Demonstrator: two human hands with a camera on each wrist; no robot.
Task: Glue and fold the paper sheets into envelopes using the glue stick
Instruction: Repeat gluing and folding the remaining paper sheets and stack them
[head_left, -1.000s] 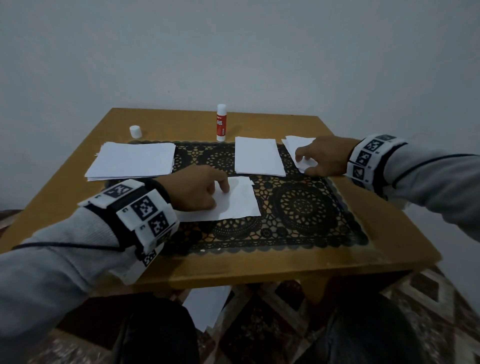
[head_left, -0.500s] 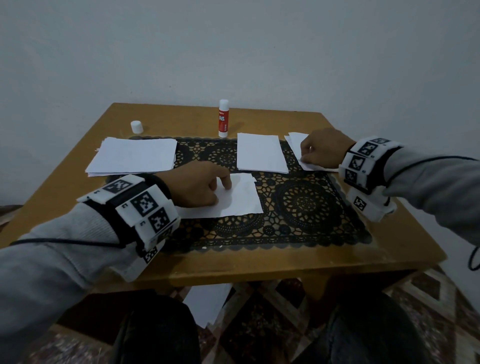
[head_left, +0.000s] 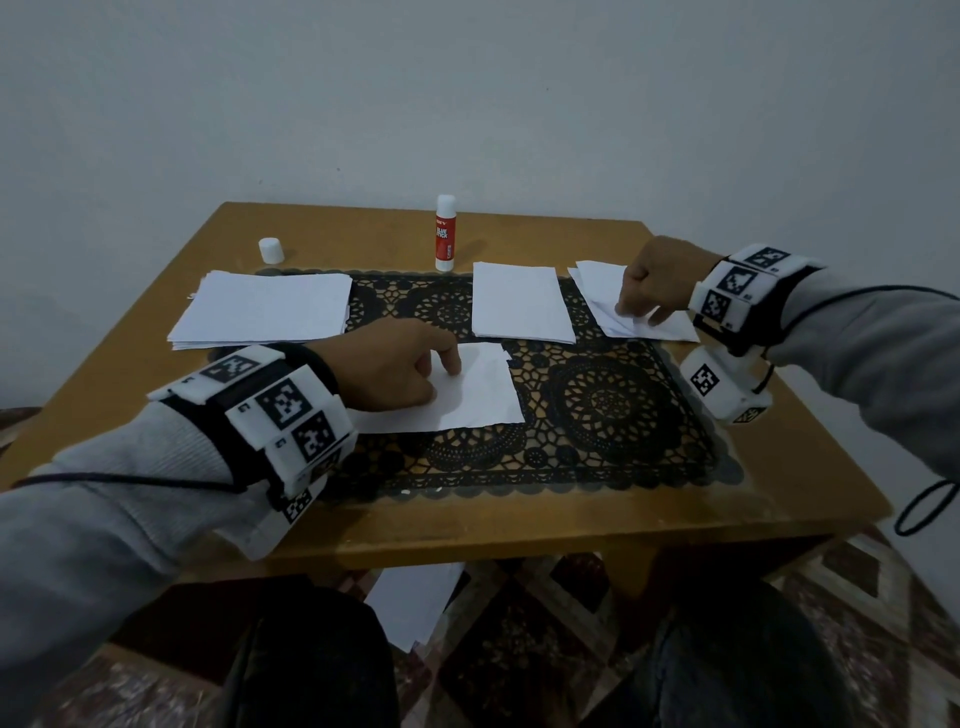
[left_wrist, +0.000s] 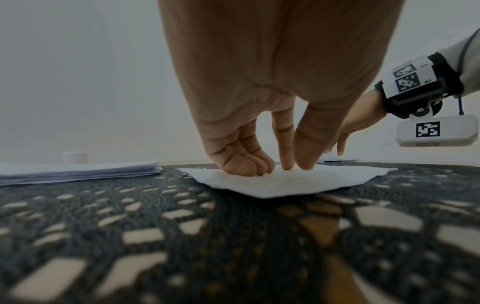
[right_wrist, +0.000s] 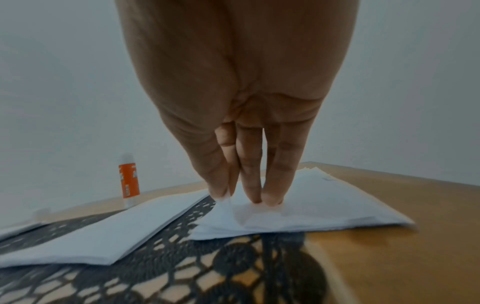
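Note:
A folded white sheet lies on the black lace mat. My left hand presses it down with index finger and thumb, the other fingers curled, as the left wrist view shows. My right hand is on the pile of sheets at the right. In the right wrist view its thumb and fingers pinch the lifted edge of the top sheet of that pile. The glue stick stands uncapped at the table's back, untouched; it also shows in the right wrist view.
A stack of flat sheets lies at the left, with the white glue cap behind it. A folded stack lies between the glue stick and the right pile. Paper lies on the floor under the wooden table.
My right hand drew back towards the pile's near edge, lifted its wrist and went from lying on the pile to pinching the top sheet. My left hand kept its place.

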